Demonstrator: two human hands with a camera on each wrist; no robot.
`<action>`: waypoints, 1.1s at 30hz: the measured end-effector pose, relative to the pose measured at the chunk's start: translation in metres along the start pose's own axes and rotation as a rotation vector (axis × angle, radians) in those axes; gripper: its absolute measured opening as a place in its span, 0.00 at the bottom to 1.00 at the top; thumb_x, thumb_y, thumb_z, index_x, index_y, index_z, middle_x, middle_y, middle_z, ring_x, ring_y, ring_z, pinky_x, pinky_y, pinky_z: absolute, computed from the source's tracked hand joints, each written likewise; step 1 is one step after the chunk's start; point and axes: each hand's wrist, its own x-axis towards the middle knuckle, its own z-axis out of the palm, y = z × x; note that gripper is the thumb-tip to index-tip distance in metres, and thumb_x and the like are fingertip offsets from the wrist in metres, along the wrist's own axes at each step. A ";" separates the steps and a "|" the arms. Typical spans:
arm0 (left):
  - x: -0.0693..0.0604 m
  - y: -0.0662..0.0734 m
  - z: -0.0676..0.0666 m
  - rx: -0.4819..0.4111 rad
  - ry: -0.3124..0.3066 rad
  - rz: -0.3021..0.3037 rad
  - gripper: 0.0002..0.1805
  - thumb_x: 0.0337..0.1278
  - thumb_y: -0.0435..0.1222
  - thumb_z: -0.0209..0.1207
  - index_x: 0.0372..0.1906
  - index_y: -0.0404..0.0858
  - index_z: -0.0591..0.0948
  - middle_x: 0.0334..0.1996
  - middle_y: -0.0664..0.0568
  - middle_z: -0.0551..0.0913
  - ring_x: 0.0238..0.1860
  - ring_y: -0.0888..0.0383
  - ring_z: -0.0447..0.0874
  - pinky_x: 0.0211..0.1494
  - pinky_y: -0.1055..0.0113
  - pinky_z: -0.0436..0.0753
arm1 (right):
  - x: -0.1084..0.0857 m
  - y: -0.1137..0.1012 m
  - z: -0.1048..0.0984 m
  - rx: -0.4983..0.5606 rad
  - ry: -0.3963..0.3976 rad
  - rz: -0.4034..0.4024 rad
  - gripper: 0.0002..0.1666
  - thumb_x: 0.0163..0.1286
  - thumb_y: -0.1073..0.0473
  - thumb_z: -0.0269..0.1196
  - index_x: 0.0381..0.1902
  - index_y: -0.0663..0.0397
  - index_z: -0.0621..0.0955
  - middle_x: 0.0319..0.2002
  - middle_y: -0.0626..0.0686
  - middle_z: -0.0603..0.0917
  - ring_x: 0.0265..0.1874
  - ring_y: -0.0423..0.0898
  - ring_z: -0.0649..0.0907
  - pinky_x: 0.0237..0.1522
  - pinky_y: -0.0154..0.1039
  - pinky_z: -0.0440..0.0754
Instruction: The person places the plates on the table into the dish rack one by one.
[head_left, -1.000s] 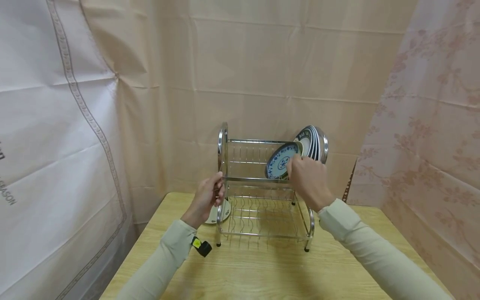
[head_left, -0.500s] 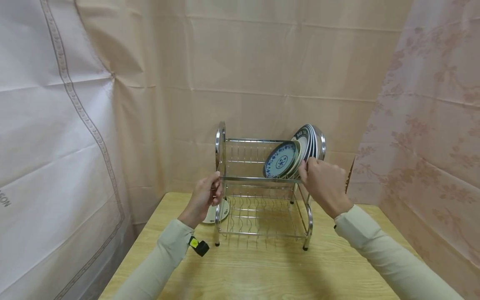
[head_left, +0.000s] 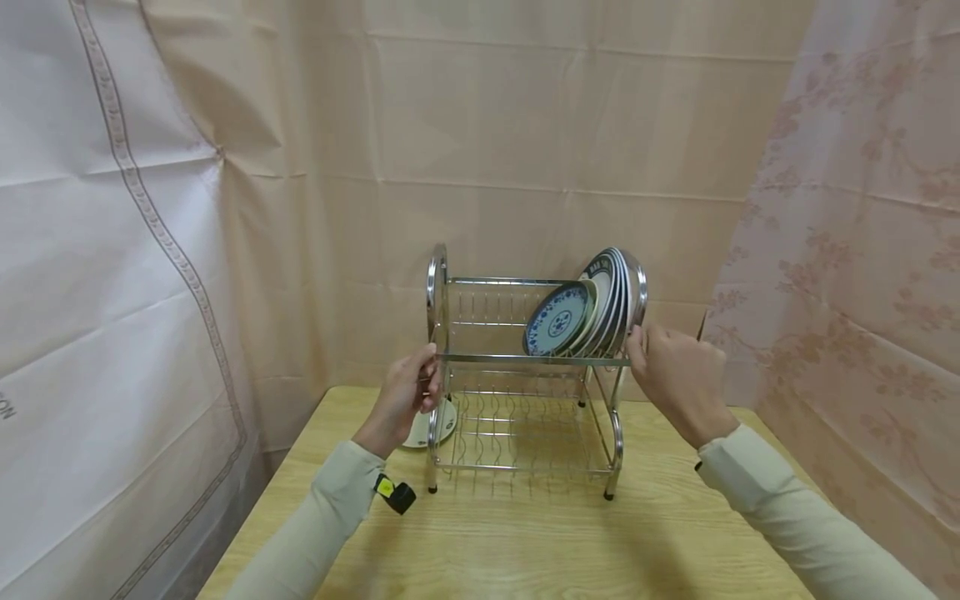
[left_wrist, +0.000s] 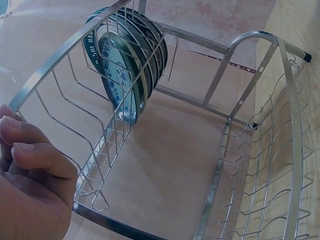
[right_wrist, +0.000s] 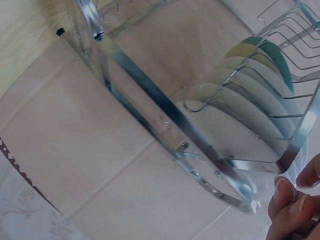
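Note:
A chrome two-tier dish rack (head_left: 525,359) stands on the table. Leaning together at the right end of its upper tier are a blue-patterned plate (head_left: 557,323) and several other plates (head_left: 618,292), some dark-rimmed. At the upper tier's front left corner my left hand (head_left: 405,396) holds the rack, fingers curled, thumb against the metal. My right hand (head_left: 675,375) is at the opposite front corner, thumb and curled fingers pinching at the frame. In the right wrist view the right fingers (right_wrist: 292,205) lie close beside that corner; the exact contact is partly cut off.
A pale plate (head_left: 435,425) lies on the wooden table (head_left: 510,550) behind the rack's left leg. The lower tier (head_left: 517,433) holds wire dividers. Beige cloth (head_left: 480,150) hangs behind, with patterned cloth (head_left: 862,250) at the right.
My right hand has moved right from in front of the blue-patterned plate to the rack's right corner, uncovering the plates. My left hand stays at the left corner.

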 end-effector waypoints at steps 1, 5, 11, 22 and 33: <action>0.000 0.000 0.000 -0.002 0.000 -0.001 0.23 0.77 0.49 0.53 0.25 0.41 0.68 0.16 0.54 0.70 0.13 0.61 0.63 0.18 0.70 0.64 | -0.001 0.001 0.001 -0.003 0.004 0.005 0.26 0.75 0.52 0.50 0.15 0.49 0.61 0.08 0.47 0.58 0.07 0.49 0.61 0.09 0.44 0.54; 0.000 0.000 -0.001 -0.012 -0.003 0.000 0.23 0.78 0.48 0.53 0.25 0.40 0.68 0.16 0.54 0.70 0.13 0.61 0.63 0.18 0.70 0.64 | -0.006 0.003 0.003 0.019 -0.027 0.026 0.28 0.77 0.52 0.50 0.14 0.48 0.62 0.08 0.47 0.59 0.07 0.50 0.61 0.09 0.45 0.54; 0.000 0.000 0.000 -0.013 -0.008 -0.005 0.23 0.78 0.49 0.53 0.25 0.41 0.68 0.16 0.54 0.71 0.13 0.61 0.64 0.18 0.70 0.64 | -0.011 0.005 0.002 0.138 -0.206 0.147 0.29 0.81 0.50 0.46 0.15 0.45 0.63 0.10 0.46 0.61 0.10 0.47 0.64 0.13 0.44 0.59; 0.001 0.001 0.001 -0.008 -0.006 -0.003 0.23 0.77 0.49 0.53 0.25 0.41 0.68 0.16 0.54 0.70 0.13 0.62 0.64 0.18 0.71 0.64 | -0.019 0.005 -0.002 0.282 -0.292 0.251 0.30 0.82 0.53 0.44 0.14 0.46 0.65 0.10 0.46 0.63 0.11 0.45 0.63 0.15 0.41 0.60; 0.001 0.000 -0.002 0.021 -0.013 0.002 0.23 0.78 0.50 0.53 0.26 0.41 0.68 0.16 0.54 0.71 0.14 0.61 0.64 0.18 0.70 0.65 | -0.026 0.005 0.000 0.631 -0.479 0.520 0.35 0.84 0.40 0.37 0.32 0.58 0.79 0.21 0.55 0.81 0.15 0.49 0.75 0.16 0.42 0.72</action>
